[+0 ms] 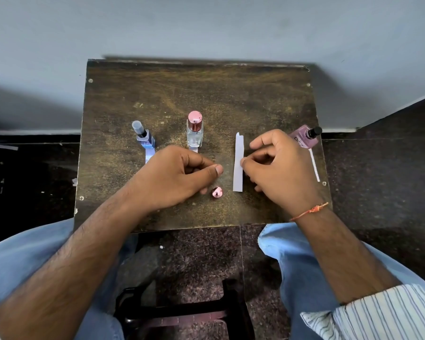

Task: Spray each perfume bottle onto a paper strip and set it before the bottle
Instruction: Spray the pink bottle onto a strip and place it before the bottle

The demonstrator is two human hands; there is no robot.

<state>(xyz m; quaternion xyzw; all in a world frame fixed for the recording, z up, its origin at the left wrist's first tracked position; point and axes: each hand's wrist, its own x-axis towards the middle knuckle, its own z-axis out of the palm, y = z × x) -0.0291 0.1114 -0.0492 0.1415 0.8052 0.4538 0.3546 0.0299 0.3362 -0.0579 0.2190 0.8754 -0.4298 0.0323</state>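
Perfume bottles stand in a row across a small dark wooden table [157,89]: a blue bottle [145,138] at 9 o'clock, a clear bottle with a pink top [195,132] at 12 o'clock, and a purple bottle with a black cap [304,137] at 3 o'clock, tilted and partly hidden behind the right hand [277,168]. A paper strip [148,154] lies just before the blue bottle, and another strip [314,165] before the purple one. The right hand pinches the edge of a white strip [238,165] between thumb and fingertips, the other fingers curled in; the strip lies flat between the clear and purple bottles. The left hand [174,177] is loosely curled, thumb against forefinger; I cannot tell whether it holds anything. A small pink cap [217,192] sits at 6 o'clock, just beside the left hand. A red thread [309,211] circles the right wrist.
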